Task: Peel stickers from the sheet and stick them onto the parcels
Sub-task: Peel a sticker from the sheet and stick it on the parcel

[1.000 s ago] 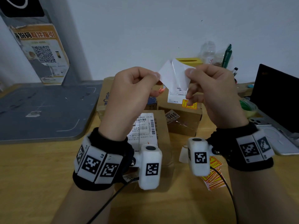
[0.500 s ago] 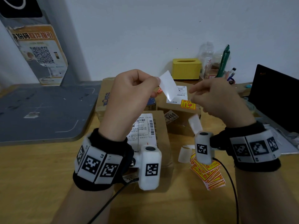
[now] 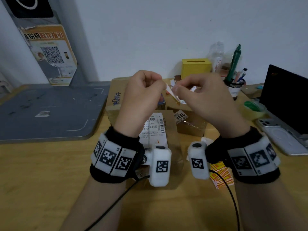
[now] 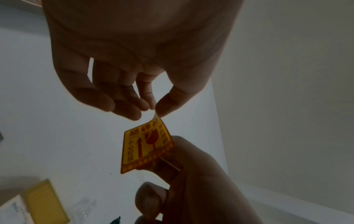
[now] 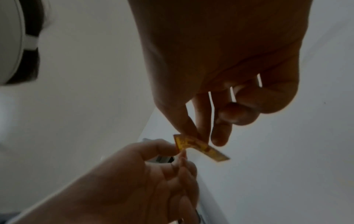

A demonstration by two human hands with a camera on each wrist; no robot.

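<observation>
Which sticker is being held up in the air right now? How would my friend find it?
Start at the big cardboard parcels in the middle of the wooden table. Above them the left hand and right hand meet, pinching one small sticker between them. Unlike the pile of stickers lying flat on the table, this yellow one with a red arrow and glass is off the table and curled.

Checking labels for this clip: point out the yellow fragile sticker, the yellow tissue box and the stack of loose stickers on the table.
yellow fragile sticker (image 4: 146, 145), left wrist view, printed face.
yellow tissue box (image 3: 196, 68), head view, front wall.
stack of loose stickers (image 3: 221, 176), head view, top sheet.
</observation>
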